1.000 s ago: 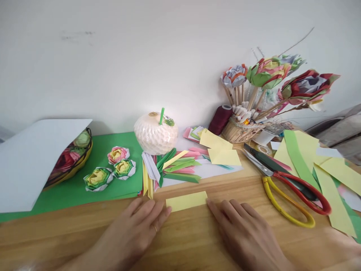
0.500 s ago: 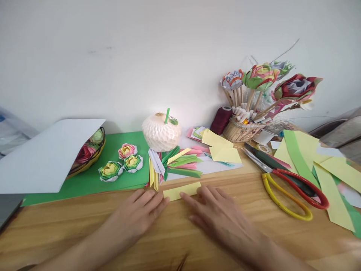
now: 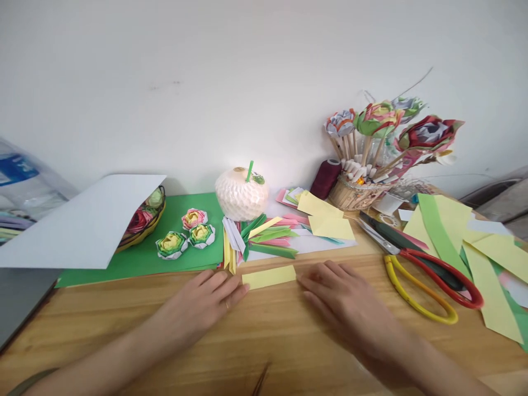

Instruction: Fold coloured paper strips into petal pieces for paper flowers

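A narrow yellow paper strip (image 3: 270, 276) lies flat on the wooden table (image 3: 231, 346). At its left end rests my left hand (image 3: 214, 297), fingers spread low, thumb touching the strip. My right hand (image 3: 342, 291) lies open on the table, its index fingertip at the strip's right end. Just behind the strip are folded paper pieces (image 3: 272, 236) in green, pink, white and yellow. To the right, large scissors (image 3: 429, 264) with red and yellow handles lie with their blades pointing away.
Three paper flowers (image 3: 193, 235) sit on green sheets (image 3: 136, 270) at the left, near a basket (image 3: 157, 220) and a white sheet (image 3: 82, 231). Behind stand a white round ornament (image 3: 242, 195), maroon thread (image 3: 325, 179) and a flower holder (image 3: 355, 192). Paper scraps (image 3: 487, 275) lie at the right.
My right hand has slid right along the strip, from on top of it to its right end. My left hand stays at the left end. The view has shifted slightly.
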Demonstrator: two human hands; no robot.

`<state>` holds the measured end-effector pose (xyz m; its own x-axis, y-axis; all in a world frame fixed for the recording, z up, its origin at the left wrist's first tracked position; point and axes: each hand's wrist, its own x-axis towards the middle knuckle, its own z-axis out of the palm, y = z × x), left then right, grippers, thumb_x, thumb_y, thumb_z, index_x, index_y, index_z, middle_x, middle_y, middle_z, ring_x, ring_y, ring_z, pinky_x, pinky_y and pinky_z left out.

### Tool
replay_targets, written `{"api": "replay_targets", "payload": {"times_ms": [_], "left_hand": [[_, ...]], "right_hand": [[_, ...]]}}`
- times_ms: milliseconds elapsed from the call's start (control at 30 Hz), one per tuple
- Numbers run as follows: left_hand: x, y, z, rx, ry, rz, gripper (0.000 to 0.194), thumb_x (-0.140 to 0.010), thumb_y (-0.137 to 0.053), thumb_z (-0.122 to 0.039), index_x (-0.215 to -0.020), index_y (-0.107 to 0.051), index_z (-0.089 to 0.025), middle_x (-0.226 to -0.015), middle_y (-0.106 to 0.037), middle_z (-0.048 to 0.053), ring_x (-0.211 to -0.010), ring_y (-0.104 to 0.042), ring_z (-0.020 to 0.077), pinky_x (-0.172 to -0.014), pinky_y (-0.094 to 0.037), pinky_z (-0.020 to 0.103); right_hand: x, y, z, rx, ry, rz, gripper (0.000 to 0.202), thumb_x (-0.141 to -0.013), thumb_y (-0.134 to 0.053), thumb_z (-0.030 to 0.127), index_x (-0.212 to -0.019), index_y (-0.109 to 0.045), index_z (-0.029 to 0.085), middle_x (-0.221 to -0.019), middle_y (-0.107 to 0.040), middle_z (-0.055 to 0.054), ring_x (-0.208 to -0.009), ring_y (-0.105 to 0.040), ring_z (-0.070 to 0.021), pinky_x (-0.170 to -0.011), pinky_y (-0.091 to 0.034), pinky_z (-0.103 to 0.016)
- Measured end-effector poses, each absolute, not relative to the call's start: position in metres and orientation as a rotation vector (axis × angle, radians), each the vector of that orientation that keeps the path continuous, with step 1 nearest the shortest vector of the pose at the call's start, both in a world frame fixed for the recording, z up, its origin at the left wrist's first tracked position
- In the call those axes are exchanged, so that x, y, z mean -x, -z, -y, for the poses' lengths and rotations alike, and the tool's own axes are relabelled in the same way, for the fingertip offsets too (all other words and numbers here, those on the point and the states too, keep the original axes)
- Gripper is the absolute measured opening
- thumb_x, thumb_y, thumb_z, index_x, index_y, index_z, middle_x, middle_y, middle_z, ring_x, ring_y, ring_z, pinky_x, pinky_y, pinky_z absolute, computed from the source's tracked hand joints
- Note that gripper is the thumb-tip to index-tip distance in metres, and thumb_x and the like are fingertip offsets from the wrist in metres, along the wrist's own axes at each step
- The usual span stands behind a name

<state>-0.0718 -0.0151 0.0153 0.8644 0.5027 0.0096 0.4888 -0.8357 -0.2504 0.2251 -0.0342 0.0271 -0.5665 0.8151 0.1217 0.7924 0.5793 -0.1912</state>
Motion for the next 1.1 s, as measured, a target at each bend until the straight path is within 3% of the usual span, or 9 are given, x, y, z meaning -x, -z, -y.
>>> {"api": "replay_targets", "payload": {"times_ms": [200,300,367,433,533,667,767,900,1100], "left_hand": [[0.069,-0.016,0.008,2.774,0.11,0.654,0.033,-0.093,-0.041,-0.008,-0.122,-0.053,-0.018,-0.116,-0.061,0.006,-0.091,-0.053,0.0201,-0.077,-0.04,0.032],[0.065,-0.016,0.007,2.744,0.217,0.627,0.032,-0.095,-0.036,-0.007,-0.12,-0.054,-0.013,-0.112,-0.063,0.007,-0.088,-0.053,0.0206,-0.075,-0.041,0.033],[0.06,-0.017,0.006,2.701,0.289,0.643,0.034,-0.094,-0.033,-0.004,-0.122,-0.053,-0.009,-0.108,-0.065,0.009,-0.085,-0.054,0.0203,-0.073,-0.042,0.033],[0.053,-0.017,0.006,2.658,0.371,0.655,0.035,-0.093,-0.033,-0.002,-0.123,-0.052,-0.006,-0.103,-0.066,0.01,-0.082,-0.054,0.0199,-0.072,-0.044,0.033],[0.038,-0.016,0.006,2.66,0.433,0.698,0.028,-0.094,-0.04,-0.01,-0.118,-0.054,-0.008,-0.095,-0.066,0.01,-0.08,-0.056,0.0201,-0.07,-0.048,0.032],[0.013,-0.016,0.007,2.748,0.289,0.997,0.037,-0.089,-0.057,-0.027,-0.121,-0.052,-0.01,-0.105,-0.062,0.011,-0.087,-0.06,0.0233,-0.065,-0.054,0.033],[-0.003,-0.018,0.005,2.876,0.152,1.122,0.045,-0.085,-0.061,-0.021,-0.127,-0.049,-0.012,-0.121,-0.056,0.013,-0.098,-0.06,0.0257,-0.069,-0.056,0.034],[-0.013,-0.019,-0.002,2.994,0.11,1.207,0.043,-0.083,-0.061,-0.014,-0.125,-0.051,-0.017,-0.107,-0.06,0.007,-0.094,-0.062,0.0223,-0.072,-0.055,0.033],[-0.01,-0.011,-0.004,3.011,0.608,0.961,0.02,-0.09,-0.045,-0.011,-0.099,-0.063,-0.016,-0.097,-0.06,0.006,-0.08,-0.061,0.0196,-0.063,-0.052,0.03]], "right_hand": [[-0.222,-0.014,0.024,1.39,-0.304,2.393,0.029,-0.084,-0.063,0.02,-0.113,-0.058,0.018,-0.106,-0.059,-0.009,-0.097,-0.056,-0.0233,-0.081,-0.049,-0.038],[-0.213,-0.006,0.023,1.317,-0.296,2.379,0.009,-0.085,-0.058,0.015,-0.093,-0.063,0.017,-0.095,-0.061,-0.008,-0.091,-0.057,-0.0239,-0.076,-0.05,-0.037],[-0.211,-0.001,0.025,1.309,-0.299,2.369,0.011,-0.088,-0.053,0.014,-0.083,-0.063,0.017,-0.087,-0.061,-0.007,-0.082,-0.058,-0.0227,-0.07,-0.05,-0.037],[-0.211,0.001,0.026,1.321,-0.335,2.351,0.01,-0.087,-0.054,0.013,-0.091,-0.062,0.016,-0.089,-0.062,-0.008,-0.084,-0.058,-0.0228,-0.072,-0.05,-0.037],[-0.213,0.001,0.026,1.368,-0.478,2.298,0.033,-0.082,-0.059,0.007,-0.113,-0.057,0.016,-0.103,-0.061,-0.009,-0.096,-0.058,-0.0233,-0.082,-0.049,-0.038],[-0.212,0.0,0.023,1.428,-0.61,2.249,0.019,-0.081,-0.059,0.006,-0.098,-0.061,0.016,-0.097,-0.06,-0.008,-0.091,-0.058,-0.0227,-0.078,-0.049,-0.037],[-0.21,0.0,0.023,1.454,-0.62,2.219,0.016,-0.08,-0.06,0.007,-0.094,-0.06,0.015,-0.096,-0.06,-0.008,-0.089,-0.058,-0.0224,-0.076,-0.049,-0.036],[-0.21,-0.001,0.027,1.465,-0.739,2.111,0.037,-0.074,-0.061,0.001,-0.106,-0.057,0.019,-0.096,-0.062,-0.005,-0.086,-0.059,-0.0196,-0.075,-0.049,-0.033],[-0.211,0.003,0.036,1.242,-0.473,2.209,0.032,-0.081,-0.058,0.006,-0.111,-0.055,0.017,-0.102,-0.064,-0.008,-0.095,-0.057,-0.0227,-0.08,-0.048,-0.037]]}}
